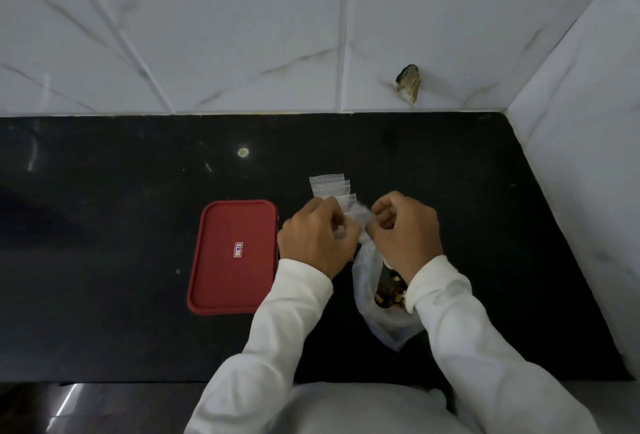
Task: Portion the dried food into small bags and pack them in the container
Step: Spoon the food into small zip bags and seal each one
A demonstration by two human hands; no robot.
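A clear plastic bag of brown dried food (384, 298) lies on the black counter (121, 191) in front of me. Its twisted neck runs up between my hands. My left hand (317, 237) and my right hand (405, 231) both pinch that neck with curled fingers, close together. A stack of small clear zip bags (330, 185) lies fanned just beyond my hands, partly hidden by them. The container with a red lid (232, 257) stands closed to the left of my left hand.
White tiled walls (242, 35) close the counter at the back and on the right. A chipped hole (408, 83) marks the back wall. The counter's front edge runs just below my forearms.
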